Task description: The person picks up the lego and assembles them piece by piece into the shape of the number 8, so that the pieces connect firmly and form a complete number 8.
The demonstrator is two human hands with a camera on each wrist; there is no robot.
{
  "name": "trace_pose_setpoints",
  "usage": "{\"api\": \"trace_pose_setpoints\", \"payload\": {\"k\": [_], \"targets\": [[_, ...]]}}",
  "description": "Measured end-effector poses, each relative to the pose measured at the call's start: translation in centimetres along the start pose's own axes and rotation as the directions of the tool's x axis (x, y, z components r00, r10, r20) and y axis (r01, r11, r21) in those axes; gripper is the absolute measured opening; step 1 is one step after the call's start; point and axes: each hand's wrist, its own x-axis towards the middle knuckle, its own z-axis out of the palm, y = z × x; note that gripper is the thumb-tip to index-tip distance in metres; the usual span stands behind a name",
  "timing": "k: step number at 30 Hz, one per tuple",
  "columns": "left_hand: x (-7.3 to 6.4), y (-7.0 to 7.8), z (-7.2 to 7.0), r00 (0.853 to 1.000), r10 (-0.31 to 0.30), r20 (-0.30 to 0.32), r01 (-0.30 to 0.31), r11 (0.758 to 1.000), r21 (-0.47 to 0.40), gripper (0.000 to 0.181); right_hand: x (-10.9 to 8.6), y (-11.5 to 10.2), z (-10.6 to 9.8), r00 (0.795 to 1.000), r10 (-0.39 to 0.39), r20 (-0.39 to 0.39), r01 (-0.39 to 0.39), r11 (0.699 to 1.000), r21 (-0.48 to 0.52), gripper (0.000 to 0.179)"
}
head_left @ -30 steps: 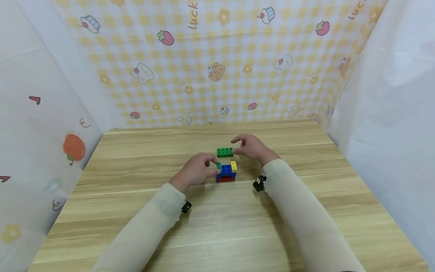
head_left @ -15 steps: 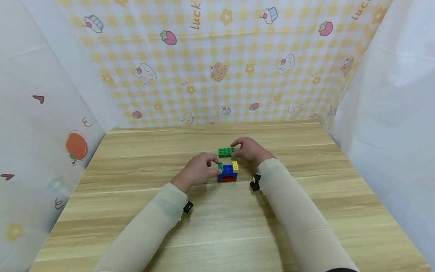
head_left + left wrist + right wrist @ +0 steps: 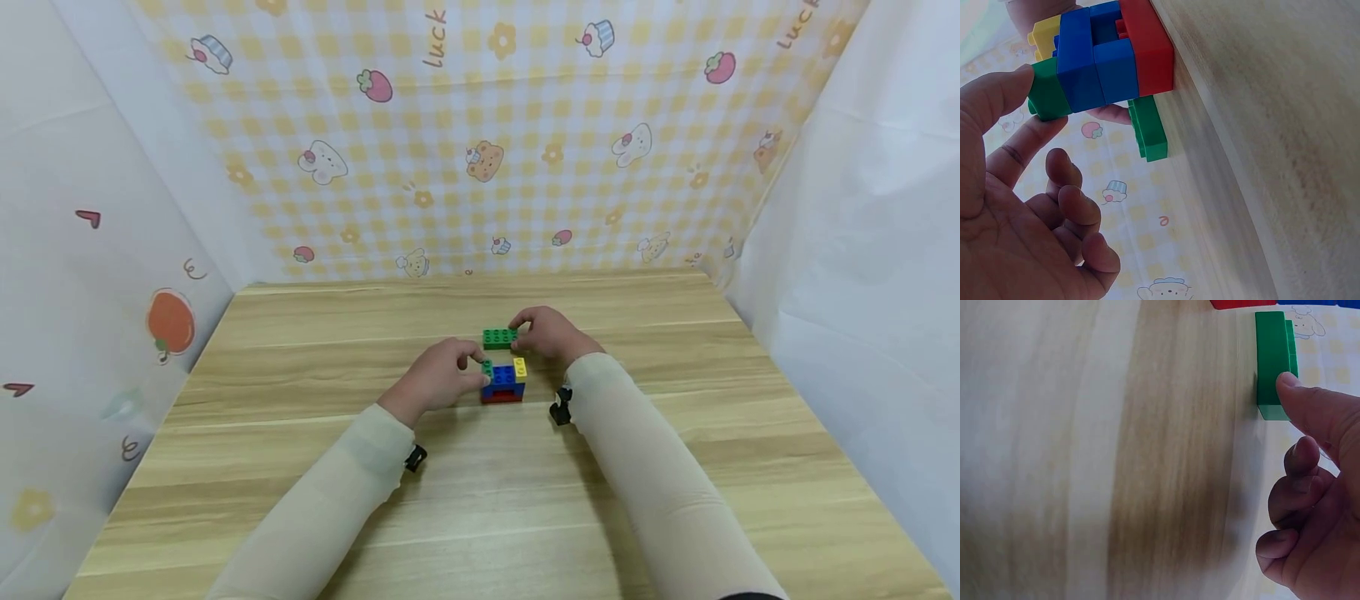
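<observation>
Near the table's middle stands a stack of toy building bricks: a red brick (image 3: 1150,53) at the bottom, blue bricks (image 3: 503,376) above it, and a yellow brick (image 3: 520,367) on top at the right. A small green brick (image 3: 1050,87) sits on top at the left. My left hand (image 3: 437,377) pinches that small green brick between thumb and index finger, its other fingers loosely bent. Just behind the stack, a long green brick (image 3: 497,338) lies studs up on the table. My right hand (image 3: 553,335) pinches its right end, the thumb on the near side (image 3: 1269,356).
The wooden table (image 3: 480,517) stretches out around the bricks. A yellow checked cloth (image 3: 450,108) hangs behind its back edge, with pale sheets at the left (image 3: 90,292) and right (image 3: 862,250).
My right hand has moved slightly left and nearer, its thumb and index finger drawing in on the long green brick's end. My left hand keeps its pinch, and the stack stays put.
</observation>
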Motion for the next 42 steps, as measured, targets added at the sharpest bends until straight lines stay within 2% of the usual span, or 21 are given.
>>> {"api": "trace_pose_setpoints", "payload": {"k": [9, 18, 27, 42], "targets": [[0.0, -0.2, 0.0, 1.0, 0.004, 0.0, -0.004, 1.0, -0.003, 0.027, -0.3, -0.3, -0.1, 0.999, -0.014, -0.03, 0.015, 1.0, 0.007, 0.027], [-0.1, -0.1, 0.1, 1.0, -0.005, 0.002, 0.005, 1.0, -0.003, 0.027, -0.6, -0.5, -0.4, 0.999, -0.018, -0.029, 0.017, 1.0, -0.011, 0.032], [-0.1, -0.1, 0.0, 1.0, -0.006, 0.002, 0.006, 1.0, 0.005, 0.026, -0.9, -0.6, -0.7, 0.998, -0.054, -0.019, 0.054, 0.998, -0.04, 0.035], [0.1, -0.1, 0.0, 1.0, 0.018, -0.008, -0.018, 1.0, 0.015, 0.026, -2.1, -0.8, -1.5, 0.996, -0.091, -0.025, 0.09, 0.995, -0.044, 0.036]]}}
